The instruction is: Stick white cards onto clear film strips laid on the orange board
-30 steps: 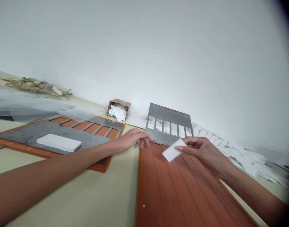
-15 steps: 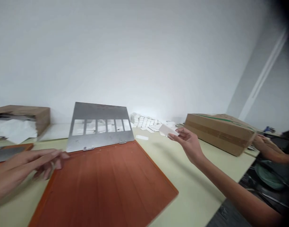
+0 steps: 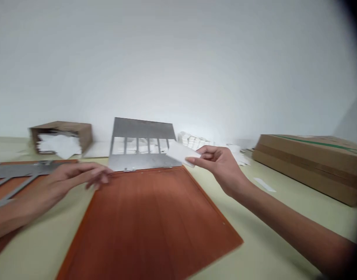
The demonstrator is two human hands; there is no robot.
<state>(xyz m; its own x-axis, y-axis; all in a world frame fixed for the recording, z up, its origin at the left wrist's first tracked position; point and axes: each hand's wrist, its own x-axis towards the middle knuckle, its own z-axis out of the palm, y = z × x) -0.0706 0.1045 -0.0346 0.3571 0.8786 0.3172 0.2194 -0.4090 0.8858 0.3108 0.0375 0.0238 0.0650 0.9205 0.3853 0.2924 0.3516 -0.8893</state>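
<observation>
A small stack of white cards (image 3: 181, 151) is pinched between the thumb and fingers of my right hand (image 3: 219, 165). It hangs above the far right corner of a red-brown wooden board (image 3: 146, 217). A grey metal frame (image 3: 143, 127) with several rectangular windows is hinged to the board's far edge and stands raised. My left hand (image 3: 76, 177), slightly blurred, is over the board's far left corner with fingers loosely stretched out and nothing in them. Whether its fingertips touch the board, I cannot tell.
On the left lies a second board with a metal frame (image 3: 27, 170), partly behind my left arm. An open cardboard box (image 3: 85, 134) holds white papers. White cards (image 3: 193, 140) are piled by the wall. A white strip (image 3: 264, 184) lies near a large cardboard box (image 3: 307, 157) on the right.
My view has turned left. My right hand has carried the white cards leftward, from beside the board to over its far right corner. My left hand stays near the far left corner.
</observation>
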